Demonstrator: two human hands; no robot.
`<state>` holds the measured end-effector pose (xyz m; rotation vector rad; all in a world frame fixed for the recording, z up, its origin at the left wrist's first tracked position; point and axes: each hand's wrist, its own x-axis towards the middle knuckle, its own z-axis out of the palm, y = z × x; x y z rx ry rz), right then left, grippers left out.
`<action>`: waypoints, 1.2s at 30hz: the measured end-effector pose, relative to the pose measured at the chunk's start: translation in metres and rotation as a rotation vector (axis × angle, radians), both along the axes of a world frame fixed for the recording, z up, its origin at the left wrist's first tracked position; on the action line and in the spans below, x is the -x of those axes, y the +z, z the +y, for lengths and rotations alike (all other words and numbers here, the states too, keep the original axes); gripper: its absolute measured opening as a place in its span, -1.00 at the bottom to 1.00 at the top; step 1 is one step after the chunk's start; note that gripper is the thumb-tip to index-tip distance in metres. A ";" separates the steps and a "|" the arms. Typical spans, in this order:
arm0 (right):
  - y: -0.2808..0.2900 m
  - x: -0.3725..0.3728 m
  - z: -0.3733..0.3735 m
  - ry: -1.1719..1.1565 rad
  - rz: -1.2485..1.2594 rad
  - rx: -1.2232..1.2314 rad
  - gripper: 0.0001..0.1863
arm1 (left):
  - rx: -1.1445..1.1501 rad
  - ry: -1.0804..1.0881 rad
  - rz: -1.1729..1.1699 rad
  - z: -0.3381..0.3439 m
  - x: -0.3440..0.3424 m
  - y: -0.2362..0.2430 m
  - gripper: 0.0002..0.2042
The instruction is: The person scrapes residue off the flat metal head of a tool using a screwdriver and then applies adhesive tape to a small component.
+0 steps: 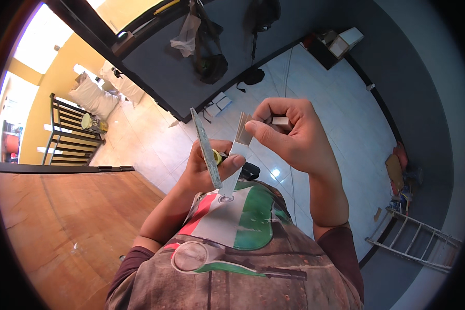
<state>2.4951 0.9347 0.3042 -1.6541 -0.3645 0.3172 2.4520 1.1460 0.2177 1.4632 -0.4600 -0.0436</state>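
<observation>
Grey blade (pixel 205 147) upright in left hand (pixel 204 170); right hand (pixel 289 137) pinches paper strip (pixel 237 155) just beside blade edge.

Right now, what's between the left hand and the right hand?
Head view: a pale strip bridges left hand and right hand; a grey flat blade stands in the left.

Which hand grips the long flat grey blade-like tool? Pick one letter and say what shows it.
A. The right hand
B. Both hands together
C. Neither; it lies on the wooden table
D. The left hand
D: the left hand is wrapped around the lower part of the grey flat tool, while the right hand pinches a thin pale strip beside it.
</observation>
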 end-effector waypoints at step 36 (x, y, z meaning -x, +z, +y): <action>-0.012 -0.047 0.041 -0.111 0.027 -0.189 -0.81 | -0.061 0.121 0.063 0.019 -0.019 0.014 -0.55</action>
